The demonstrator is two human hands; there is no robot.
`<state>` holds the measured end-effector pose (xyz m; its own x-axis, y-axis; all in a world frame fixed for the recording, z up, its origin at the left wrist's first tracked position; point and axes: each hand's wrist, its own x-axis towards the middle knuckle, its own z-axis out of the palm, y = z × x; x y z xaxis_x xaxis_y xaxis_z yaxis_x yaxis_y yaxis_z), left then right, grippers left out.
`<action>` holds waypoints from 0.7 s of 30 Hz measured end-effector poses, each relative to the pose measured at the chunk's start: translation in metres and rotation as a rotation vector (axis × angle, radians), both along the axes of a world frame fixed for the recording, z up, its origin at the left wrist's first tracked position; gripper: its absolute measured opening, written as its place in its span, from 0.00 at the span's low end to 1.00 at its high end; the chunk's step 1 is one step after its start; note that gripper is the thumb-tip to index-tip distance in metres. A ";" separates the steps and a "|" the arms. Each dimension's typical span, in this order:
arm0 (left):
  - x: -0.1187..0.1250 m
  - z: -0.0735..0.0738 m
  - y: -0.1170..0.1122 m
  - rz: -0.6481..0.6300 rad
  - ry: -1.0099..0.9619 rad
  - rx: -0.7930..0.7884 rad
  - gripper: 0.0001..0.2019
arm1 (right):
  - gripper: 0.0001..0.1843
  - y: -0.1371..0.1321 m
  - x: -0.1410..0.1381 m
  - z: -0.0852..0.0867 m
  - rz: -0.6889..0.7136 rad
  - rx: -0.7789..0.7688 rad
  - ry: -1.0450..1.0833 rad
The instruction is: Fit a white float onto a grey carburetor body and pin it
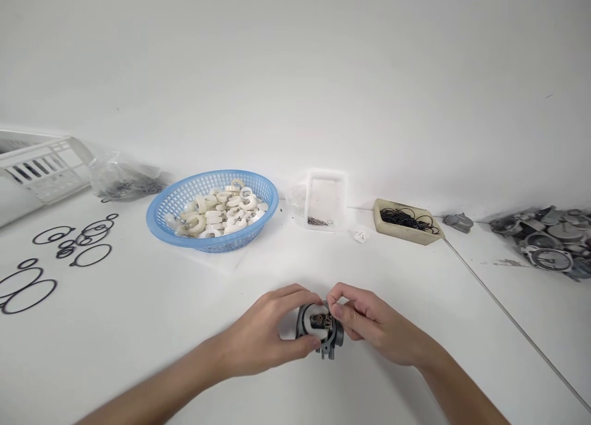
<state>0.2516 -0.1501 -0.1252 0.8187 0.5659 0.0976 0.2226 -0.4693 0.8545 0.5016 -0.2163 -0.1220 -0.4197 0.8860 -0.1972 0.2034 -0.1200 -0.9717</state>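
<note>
Near centre: the left hand (265, 329) grips a grey metal housing (329, 340) bearing a white C-shaped piece (314, 333); the right hand (372, 320), thumb and forefinger pinched together, meets its right side, and whether they hold a small part cannot be told. Far, left of centre: a blue basket (226, 244) of white pieces (221, 212). Far right: a pale box (401, 233) containing black rings (406, 218).

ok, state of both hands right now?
Left hand: closed on the gray metal part.
Right hand: closed in a pinch at its rim; can't tell if holding anything.
</note>
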 end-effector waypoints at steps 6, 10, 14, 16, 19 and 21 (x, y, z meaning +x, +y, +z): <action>-0.001 -0.002 0.000 0.016 0.007 0.006 0.21 | 0.23 0.001 0.002 -0.005 -0.113 0.048 -0.083; -0.002 -0.004 -0.001 0.010 0.001 0.004 0.21 | 0.23 0.001 -0.002 -0.004 -0.082 0.026 -0.030; -0.002 -0.004 -0.001 0.000 0.003 0.002 0.20 | 0.24 0.000 -0.007 -0.004 -0.108 0.046 -0.022; -0.001 -0.004 0.000 0.005 0.008 0.001 0.19 | 0.24 0.001 -0.007 -0.005 -0.150 0.063 -0.029; 0.000 -0.005 0.001 0.014 0.010 0.000 0.19 | 0.24 0.002 -0.006 -0.008 -0.160 0.058 -0.029; 0.000 -0.005 0.002 0.017 0.008 0.001 0.19 | 0.24 0.002 -0.006 -0.008 -0.141 0.040 -0.013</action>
